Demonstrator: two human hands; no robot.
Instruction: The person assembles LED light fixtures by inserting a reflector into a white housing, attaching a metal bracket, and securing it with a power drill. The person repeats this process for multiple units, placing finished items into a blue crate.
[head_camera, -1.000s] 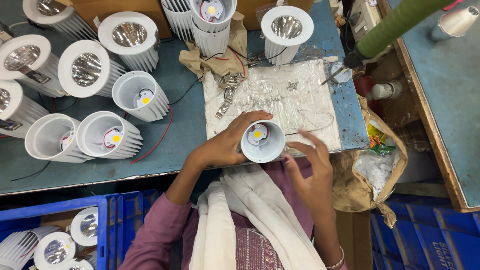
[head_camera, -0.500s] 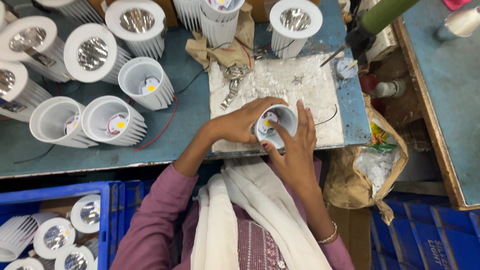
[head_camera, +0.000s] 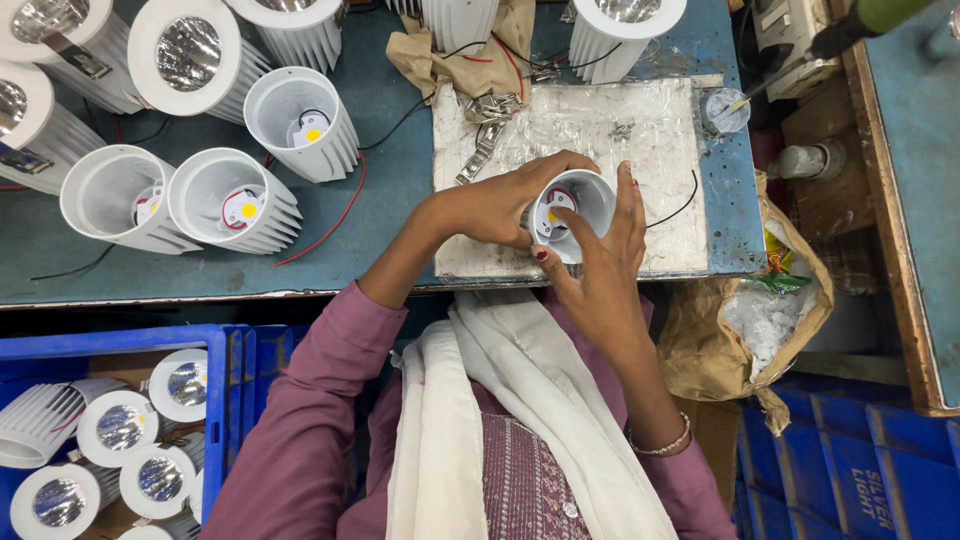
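Right hand (head_camera: 600, 265) now cupping lamp housing (head_camera: 572, 205)

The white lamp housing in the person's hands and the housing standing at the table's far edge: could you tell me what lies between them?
In the head view, only the foil-covered board lies between the held housing and the far housing, with a small metal bit on it.
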